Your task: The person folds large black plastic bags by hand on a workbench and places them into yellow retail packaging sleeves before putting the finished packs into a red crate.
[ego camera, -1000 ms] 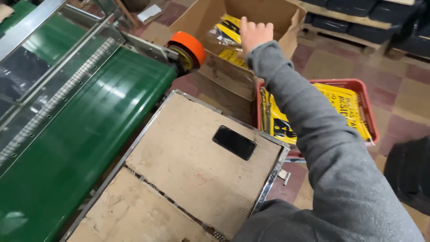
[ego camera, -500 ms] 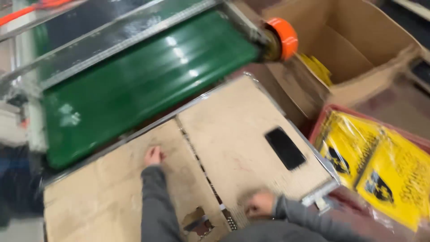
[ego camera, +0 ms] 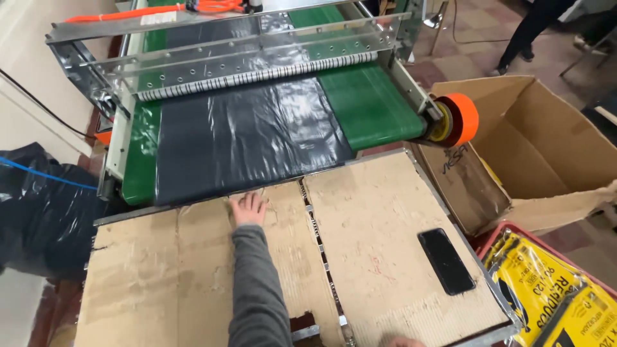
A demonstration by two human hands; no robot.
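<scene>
The person's left hand (ego camera: 249, 209) lies flat, fingers spread wide and holding nothing, on the cardboard-covered table (ego camera: 373, 212), right at the edge where the black plastic sheet (ego camera: 247, 138) comes off the green conveyor belt (ego camera: 369, 106). Only a sliver of the right hand (ego camera: 400, 341) shows at the bottom edge; I cannot tell its grip. 1 black phone (ego camera: 445, 261) rests on the cardboard, near the open cardboard box (ego camera: 546, 148).
</scene>
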